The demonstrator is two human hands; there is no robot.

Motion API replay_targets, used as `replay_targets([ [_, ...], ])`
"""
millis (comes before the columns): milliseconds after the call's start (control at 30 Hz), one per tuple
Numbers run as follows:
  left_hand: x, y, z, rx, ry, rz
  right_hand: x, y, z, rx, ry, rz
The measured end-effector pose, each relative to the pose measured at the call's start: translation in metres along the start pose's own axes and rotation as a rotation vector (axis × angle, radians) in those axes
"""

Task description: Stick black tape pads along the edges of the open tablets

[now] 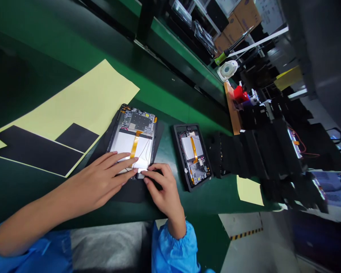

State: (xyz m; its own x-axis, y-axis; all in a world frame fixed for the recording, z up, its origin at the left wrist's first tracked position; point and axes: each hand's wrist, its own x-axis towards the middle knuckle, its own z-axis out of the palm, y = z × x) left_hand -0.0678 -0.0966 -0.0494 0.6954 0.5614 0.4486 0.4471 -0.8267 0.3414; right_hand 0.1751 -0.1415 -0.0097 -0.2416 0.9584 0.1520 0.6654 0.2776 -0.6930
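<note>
An opened tablet (147, 146) lies on a dark mat (127, 194), its circuit board at the far end. A silvery battery fills its middle, crossed by an orange ribbon cable (135, 144) and thin wires. My left hand (102, 180) rests over the tablet's near left part, fingers stretched out across the battery. At the near edge, my right hand (163, 187) has thumb and forefinger pinched close together by a small pale spot. Whatever sits between those fingertips is too small to make out.
To the right, a second opened tablet (194, 151) sits in a black tray (177, 151). More black trays (252, 151) line the bench further right. A yellow sheet (82, 94) with black pieces (39, 148) lies at left. A small white fan (227, 70) stands at the back.
</note>
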Motion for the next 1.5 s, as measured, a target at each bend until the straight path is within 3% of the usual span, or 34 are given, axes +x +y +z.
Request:
replay_targets([
  [233,0.0,0.004,0.001,0.043,0.001,-0.021,-0.004,-0.009,0.006,-0.134,0.024,-0.008],
  [400,0.006,0.028,0.008,0.121,0.053,-0.021,-0.014,-0.01,0.013,-0.23,0.104,-0.154],
  [533,0.015,0.045,0.019,0.176,0.093,-0.119,-0.002,-0.017,-0.007,-0.231,-0.041,-0.189],
  [633,0.022,0.044,0.017,0.133,0.119,-0.167,0.035,-0.036,-0.022,-0.212,-0.145,-0.196],
  [767,0.019,0.033,-0.006,-0.103,0.111,-0.237,0.118,-0.062,-0.008,-0.098,-0.157,-0.194],
  [867,-0.002,0.017,-0.026,-0.101,0.169,-0.154,0.177,-0.069,0.029,-0.08,-0.328,-0.143],
  [933,-0.025,-0.002,-0.035,0.053,0.27,-0.21,0.199,-0.07,0.056,-0.221,-0.46,-0.127],
  [1033,-0.057,-0.039,-0.039,0.346,0.243,-0.435,0.207,-0.07,0.087,-0.299,-0.472,-0.106],
  [1133,-0.075,-0.065,-0.036,0.452,0.144,-0.495,0.199,-0.07,0.1,-0.299,-0.437,-0.116],
  [1233,-0.077,-0.07,-0.034,0.465,0.094,-0.475,0.193,-0.069,0.102,-0.29,-0.416,-0.132],
  [1500,-0.076,-0.064,-0.035,0.441,0.099,-0.49,0.191,-0.062,0.101,-0.244,-0.362,-0.121],
])
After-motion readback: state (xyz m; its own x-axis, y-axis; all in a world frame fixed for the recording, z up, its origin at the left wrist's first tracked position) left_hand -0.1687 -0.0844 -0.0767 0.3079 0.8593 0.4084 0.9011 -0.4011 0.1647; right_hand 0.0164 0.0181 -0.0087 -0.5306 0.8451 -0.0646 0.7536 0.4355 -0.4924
